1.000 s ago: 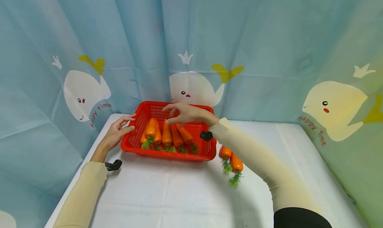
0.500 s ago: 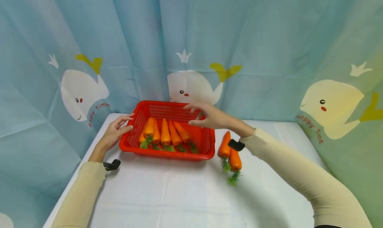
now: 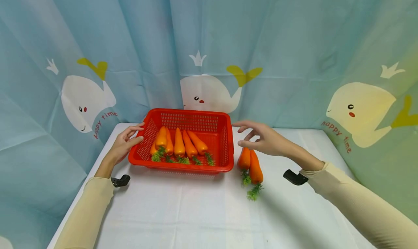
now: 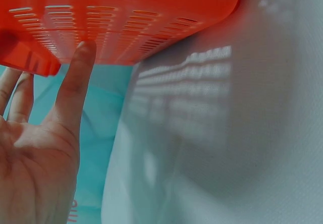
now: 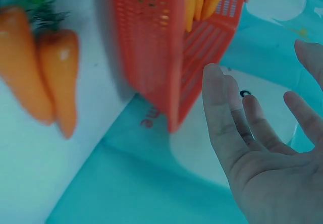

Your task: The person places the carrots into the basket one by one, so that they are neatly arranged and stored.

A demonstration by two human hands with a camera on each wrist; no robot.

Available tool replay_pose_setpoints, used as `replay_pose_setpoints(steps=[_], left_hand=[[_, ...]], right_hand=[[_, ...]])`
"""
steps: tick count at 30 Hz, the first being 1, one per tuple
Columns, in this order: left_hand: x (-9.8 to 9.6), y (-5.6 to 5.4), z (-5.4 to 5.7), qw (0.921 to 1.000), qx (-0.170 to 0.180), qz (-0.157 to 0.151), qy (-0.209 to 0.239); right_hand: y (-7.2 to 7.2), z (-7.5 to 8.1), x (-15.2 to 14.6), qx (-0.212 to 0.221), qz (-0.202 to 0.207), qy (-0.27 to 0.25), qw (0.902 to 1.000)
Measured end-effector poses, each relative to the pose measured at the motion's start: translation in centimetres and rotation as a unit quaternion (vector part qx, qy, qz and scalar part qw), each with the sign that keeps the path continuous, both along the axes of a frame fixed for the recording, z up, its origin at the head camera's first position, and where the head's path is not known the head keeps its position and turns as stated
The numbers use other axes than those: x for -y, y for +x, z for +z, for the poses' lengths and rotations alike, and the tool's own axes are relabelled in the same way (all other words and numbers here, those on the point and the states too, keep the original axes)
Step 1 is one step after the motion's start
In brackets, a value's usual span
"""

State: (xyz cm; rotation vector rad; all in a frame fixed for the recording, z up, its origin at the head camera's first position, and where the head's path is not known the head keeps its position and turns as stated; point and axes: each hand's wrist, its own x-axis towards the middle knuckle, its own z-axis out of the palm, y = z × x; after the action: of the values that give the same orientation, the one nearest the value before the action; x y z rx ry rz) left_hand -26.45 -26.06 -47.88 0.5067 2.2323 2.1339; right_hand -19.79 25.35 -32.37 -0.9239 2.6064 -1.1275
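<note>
A red plastic basket (image 3: 209,140) stands toward the back of the table, several orange carrots (image 3: 179,143) with green tops lying in its left and middle part. My left hand (image 3: 121,143) is at the basket's left rim with relaxed fingers; the left wrist view shows its thumb (image 4: 75,82) against the slotted wall. Beyond the right side of the basket, my right hand (image 3: 264,138) hovers, fingers spread and holding nothing. Just below it in the head view, two carrots (image 3: 256,169) lie side by side on the table, their tips partly covered by the hand.
A white cloth covers the table (image 3: 169,212). Behind and at both sides hangs a blue-green curtain (image 3: 287,60) with printed whales, close behind the basket's back rim. Each wrist carries a small black camera mount (image 3: 295,177).
My right hand has moved from over the basket's carrots out to the right, above the two loose carrots. My left hand has stayed at the left rim.
</note>
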Motion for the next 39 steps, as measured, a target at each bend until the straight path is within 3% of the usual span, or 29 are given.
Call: replay_pose_setpoints(steps=[7,20,39], left_hand=[[0.1,-0.1,0.1,0.9999,-0.01,0.003,-0.011],[0.0,0.0,0.0,1.0,-0.001,-0.002,0.001],[0.3,-0.3,-0.2,0.9998,0.005,-0.009,0.016]], right_hand=[[1.6,-0.8,-2.9,0.006,-0.028,-0.014,0.9995],[2.2,-3.2,-4.9,0.027,-0.052,-0.044,0.9973],[1.2,-10.0,-5.8,0.124,-0.13,-0.014,0.9836]])
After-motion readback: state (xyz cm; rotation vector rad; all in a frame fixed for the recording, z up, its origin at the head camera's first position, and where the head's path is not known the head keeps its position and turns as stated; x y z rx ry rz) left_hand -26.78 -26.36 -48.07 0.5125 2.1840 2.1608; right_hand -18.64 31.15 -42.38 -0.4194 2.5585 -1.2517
